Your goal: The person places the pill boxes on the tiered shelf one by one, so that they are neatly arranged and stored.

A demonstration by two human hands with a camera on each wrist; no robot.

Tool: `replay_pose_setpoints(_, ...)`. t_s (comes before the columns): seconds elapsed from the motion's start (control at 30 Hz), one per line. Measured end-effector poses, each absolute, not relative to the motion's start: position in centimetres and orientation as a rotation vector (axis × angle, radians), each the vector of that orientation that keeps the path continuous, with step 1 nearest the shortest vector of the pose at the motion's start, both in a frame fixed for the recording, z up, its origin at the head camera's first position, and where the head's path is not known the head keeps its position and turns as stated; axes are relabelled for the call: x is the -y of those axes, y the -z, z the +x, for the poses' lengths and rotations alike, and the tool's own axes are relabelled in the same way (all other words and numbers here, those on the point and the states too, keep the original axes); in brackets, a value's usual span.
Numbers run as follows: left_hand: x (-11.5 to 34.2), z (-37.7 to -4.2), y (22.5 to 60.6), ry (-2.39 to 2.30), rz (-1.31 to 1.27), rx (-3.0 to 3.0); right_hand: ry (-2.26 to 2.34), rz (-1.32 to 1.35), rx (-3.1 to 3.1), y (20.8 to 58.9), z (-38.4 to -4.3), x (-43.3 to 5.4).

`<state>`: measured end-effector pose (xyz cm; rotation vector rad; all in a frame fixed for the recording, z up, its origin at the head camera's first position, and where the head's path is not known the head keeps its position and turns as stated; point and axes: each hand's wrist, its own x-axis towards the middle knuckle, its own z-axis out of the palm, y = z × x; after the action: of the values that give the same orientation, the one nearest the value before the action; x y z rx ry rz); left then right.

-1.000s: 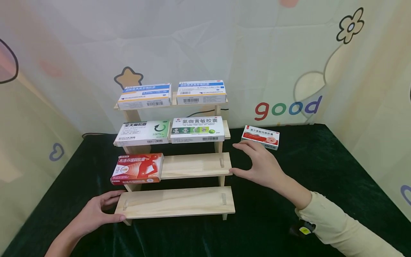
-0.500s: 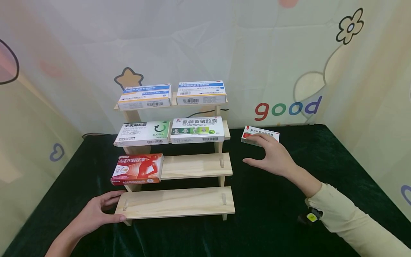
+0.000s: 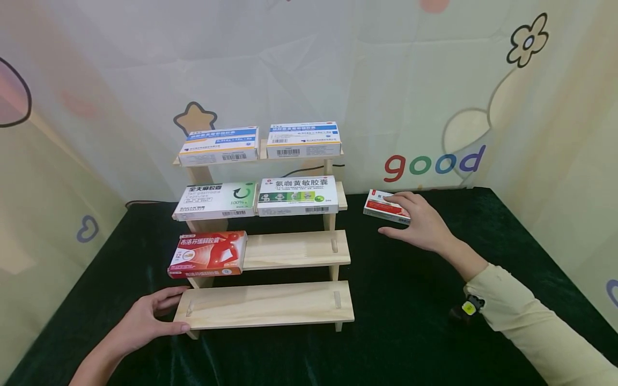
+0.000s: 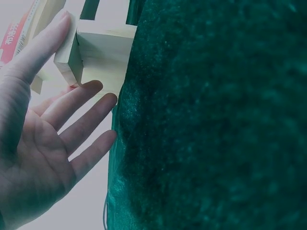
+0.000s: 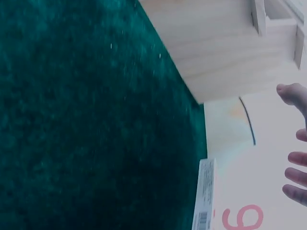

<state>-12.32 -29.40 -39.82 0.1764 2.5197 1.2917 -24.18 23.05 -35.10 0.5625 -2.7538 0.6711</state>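
A four-tier wooden display stand [image 3: 270, 306] stands on dark green cloth. At its lowest tier my left hand [image 3: 140, 324] holds the left end, thumb at the front corner and fingers at the rear; the left wrist view shows the thumb [image 4: 43, 47] against the wood. A red and white medicine box [image 3: 386, 208] lies right of the stand. Over its right part is my right hand [image 3: 421, 222], fingers spread, covering some of the print. In the right wrist view, the box [image 5: 205, 191] shows its side panel, apart from the fingertips [image 5: 293, 190].
Two blue and white boxes [image 3: 219, 146] sit on the top tier. The second tier holds a green and white box [image 3: 215, 201] and another white box [image 3: 298, 196]. A red box [image 3: 208, 253] lies on the third tier's left. A printed curtain [image 3: 309, 69] hangs behind.
My right hand has moved right and away from beside the third tier to over the red and white box. The left hand stays at the stand.
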Motion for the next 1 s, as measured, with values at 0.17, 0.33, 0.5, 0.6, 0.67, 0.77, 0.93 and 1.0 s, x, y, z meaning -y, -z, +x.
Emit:
replay_pose_setpoints(0.17, 29.4, -12.3, 39.9, -1.303, 0.174, -2.517, -0.686, 0.506, 2.794, 35.8, -25.0, -23.8)
replay_pose_setpoints(0.33, 29.3, -12.2, 39.9, -1.306, 0.173, -2.522, -0.661, 0.484, 2.831, 36.6, -25.9, -24.6)
replay_pose_setpoints(0.5, 29.4, -12.2, 39.8, -1.311, 0.174, -2.521, -0.63, 0.468, 2.85, 37.2, -27.1, -25.4)
replay_pose_setpoints(0.6, 29.4, -12.3, 39.8, -1.317, 0.173, -2.516, -0.631, 0.46, 2.873, 37.3, -27.7, -25.8)
replay_pose_setpoints(0.67, 29.4, -12.3, 39.8, -1.322, 0.175, -2.511, -0.648, 0.457, 2.894, 37.4, -28.1, -26.1)
replay_pose_setpoints(0.77, 29.4, -12.3, 39.7, -1.325, 0.173, -2.51, -0.678, 0.458, 2.932, 37.6, -28.7, -26.4)
replay_pose_setpoints(0.93, 29.4, -12.2, 39.7, -1.323, 0.168, -2.512, -0.736, 0.441, 2.958, 38.2, -29.6, -27.0)
replay_pose_setpoints(1.0, 29.4, -12.2, 39.6, -1.319, 0.165, -2.514, -0.752, 0.438, 2.965, 38.4, -29.9, -27.2)
